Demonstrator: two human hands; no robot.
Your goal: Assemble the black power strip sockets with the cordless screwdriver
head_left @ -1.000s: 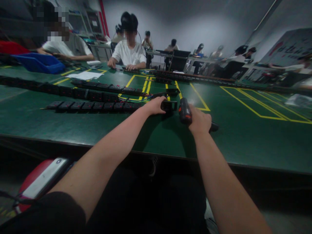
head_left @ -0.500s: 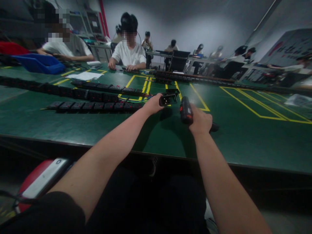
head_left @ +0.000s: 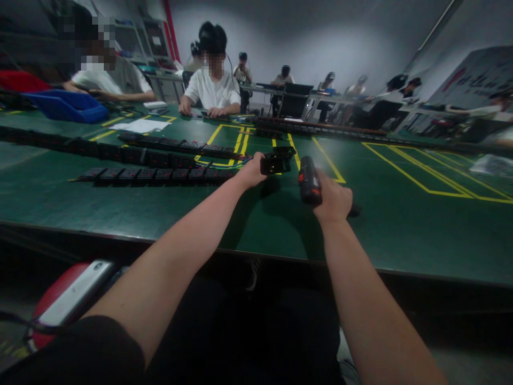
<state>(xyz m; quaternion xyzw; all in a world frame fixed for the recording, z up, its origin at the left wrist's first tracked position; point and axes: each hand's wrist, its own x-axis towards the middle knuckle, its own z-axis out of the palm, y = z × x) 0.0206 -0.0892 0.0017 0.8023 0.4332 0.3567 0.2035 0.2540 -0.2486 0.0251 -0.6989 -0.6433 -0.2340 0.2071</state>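
My left hand (head_left: 252, 170) is closed round the end of a black, hollow rectangular housing (head_left: 276, 163), held a little above the green table. Its exact kind I cannot make out. To the right, my right hand (head_left: 333, 200) grips a black cordless screwdriver (head_left: 308, 182) with orange marks, its body pointing away from me. A gap separates the tool from the housing. Left of my left hand lies a row of black socket-like modules (head_left: 160, 176) with small red spots, and coloured wires (head_left: 218, 165) run behind the hand.
More black module strips (head_left: 100, 149) lie on the green table (head_left: 132, 208) at left. Farther back are a white paper (head_left: 140, 125) and a blue bin (head_left: 68, 105). A co-worker (head_left: 212, 85) sits across the table. Yellow tape lines mark its top; its front edge is close to me.
The housing has tilted slightly in my left hand, so less of its inside shows. My right hand has shifted a little to the right with the screwdriver.
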